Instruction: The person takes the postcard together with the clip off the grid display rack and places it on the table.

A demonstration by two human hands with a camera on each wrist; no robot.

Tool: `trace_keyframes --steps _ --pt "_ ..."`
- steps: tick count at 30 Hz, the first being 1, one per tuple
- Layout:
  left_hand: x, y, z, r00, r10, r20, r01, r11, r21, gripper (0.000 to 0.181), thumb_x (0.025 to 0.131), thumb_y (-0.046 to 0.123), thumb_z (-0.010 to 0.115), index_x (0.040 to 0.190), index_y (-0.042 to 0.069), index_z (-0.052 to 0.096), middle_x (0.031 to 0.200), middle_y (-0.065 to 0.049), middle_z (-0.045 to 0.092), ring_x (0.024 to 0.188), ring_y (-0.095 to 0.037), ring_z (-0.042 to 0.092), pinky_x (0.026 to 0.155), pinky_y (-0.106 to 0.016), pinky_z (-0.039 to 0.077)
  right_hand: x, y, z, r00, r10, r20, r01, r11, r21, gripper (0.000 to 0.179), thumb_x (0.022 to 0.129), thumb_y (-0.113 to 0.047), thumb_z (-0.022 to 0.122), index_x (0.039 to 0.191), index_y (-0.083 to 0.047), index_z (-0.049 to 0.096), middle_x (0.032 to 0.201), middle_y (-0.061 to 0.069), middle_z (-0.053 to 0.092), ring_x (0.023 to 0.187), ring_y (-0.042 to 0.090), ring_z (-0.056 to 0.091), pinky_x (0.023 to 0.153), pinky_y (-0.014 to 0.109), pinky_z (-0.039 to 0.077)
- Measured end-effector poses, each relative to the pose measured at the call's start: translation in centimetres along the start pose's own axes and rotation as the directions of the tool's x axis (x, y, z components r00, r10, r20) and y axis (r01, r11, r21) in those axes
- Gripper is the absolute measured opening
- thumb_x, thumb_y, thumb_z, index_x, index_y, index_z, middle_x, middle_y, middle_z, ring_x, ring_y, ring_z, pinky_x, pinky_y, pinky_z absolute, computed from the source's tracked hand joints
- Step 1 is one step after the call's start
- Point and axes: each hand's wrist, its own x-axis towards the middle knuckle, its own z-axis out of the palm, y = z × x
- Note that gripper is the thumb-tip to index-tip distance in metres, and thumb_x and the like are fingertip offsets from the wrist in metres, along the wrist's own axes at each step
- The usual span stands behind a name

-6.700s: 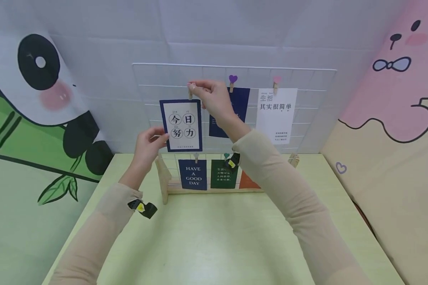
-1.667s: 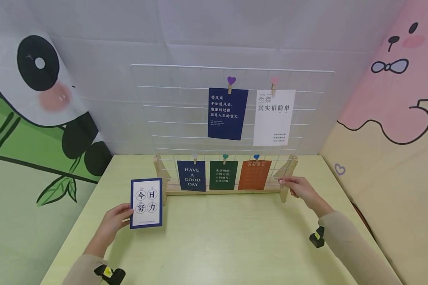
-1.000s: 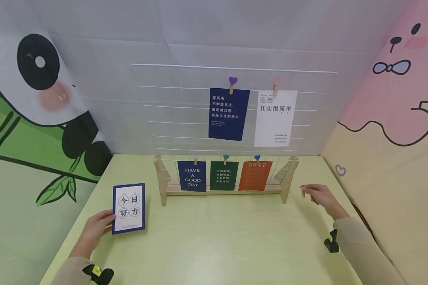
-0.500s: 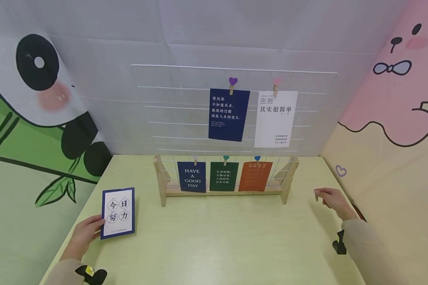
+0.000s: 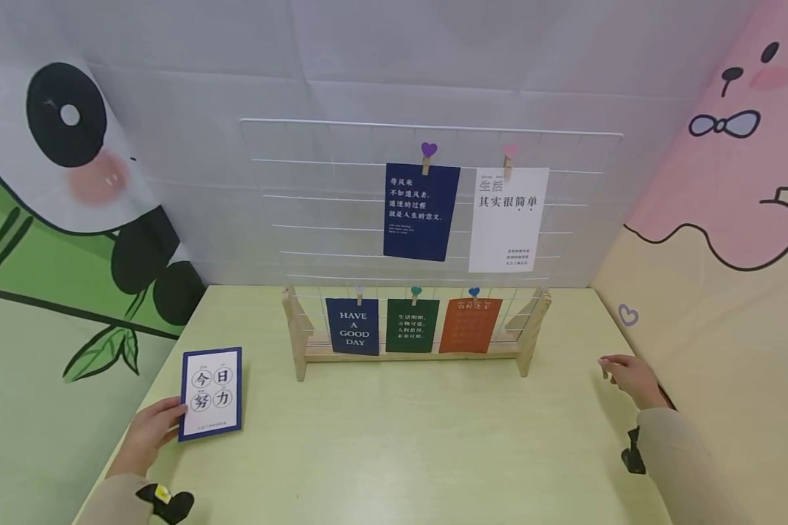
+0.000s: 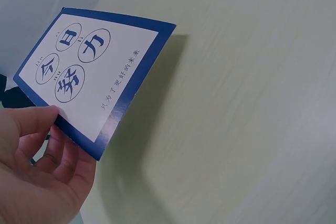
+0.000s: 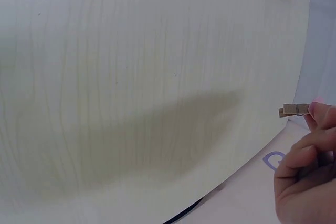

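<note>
Centrally, head view: one white wire rack (image 5: 341,124) with wooden base (image 5: 410,357), standing on a pale surface (image 5: 394,445). Upper row, two cards: one dark blue card (image 5: 420,237) under a purple heart clip (image 5: 429,149); one white card (image 5: 507,233) under a pink heart clip (image 5: 510,152). Lower row, three: one blue card (image 5: 353,347) (lettered HAVE A GOOD DAY), one green card (image 5: 412,345) and one orange card (image 5: 470,332), each under a heart-topped clip. Left hand (image 5: 147,433), left of the rack: clamped on one blue-bordered card (image 5: 211,410) at its left edge. Right hand (image 5: 635,380), well apart from the left: one wooden clip (image 5: 605,372) pinched, near the surface's right edge.

Left wrist view: thumb on the blue-bordered card's face, fingers behind; card tilted, raised over the surface, shadow alongside; four circled characters legible.

Right wrist view: wooden clip held at the fingertips by one end, metal spring visible; remaining fingers curled towards the palm.
</note>
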Motion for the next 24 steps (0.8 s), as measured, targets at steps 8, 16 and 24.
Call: trace_keyframes --steps 8,16,24 --pt "-0.9 0.5 -0.2 1.0 -0.024 0.007 0.023 0.999 0.033 0.052 0.091 0.017 0.049 0.127 -0.014 0.029 0.115 -0.03 0.041 0.075 -0.011 0.051 0.077 -0.04 0.045 0.0 2.4 0.0 0.993 -0.04 -0.111 0.032 0.997 -0.072 0.044 0.089 -0.029 0.049 0.102 0.013 0.055 0.067 0.012 0.058 0.057 0.017 0.047 0.05 0.035 0.039" --pt "-0.6 -0.2 -0.6 0.998 -0.059 -0.023 0.06 0.997 0.039 0.05 0.089 0.012 0.05 0.126 -0.014 0.03 0.122 -0.033 0.034 0.085 -0.024 0.051 0.071 -0.038 0.047 -1.1 2.6 0.0 0.989 -0.065 -0.133 0.035 0.976 -0.215 0.044 0.09 -0.025 0.046 0.106 0.015 0.053 0.063 0.008 0.06 0.056 0.018 0.048 0.049 0.03 0.035" --pt "-0.1 -0.8 -1.0 0.998 -0.032 -0.049 0.033 0.999 0.028 0.054 0.085 0.013 0.055 0.125 -0.015 0.031 0.105 -0.025 0.049 0.068 -0.004 0.049 0.06 -0.029 0.049 -1.8 3.1 0.2 0.982 0.03 -0.187 -0.074 0.971 -0.229 0.038 0.089 -0.019 0.046 0.106 0.014 0.053 0.063 0.008 0.061 0.068 0.033 0.056 0.056 0.041 0.043"
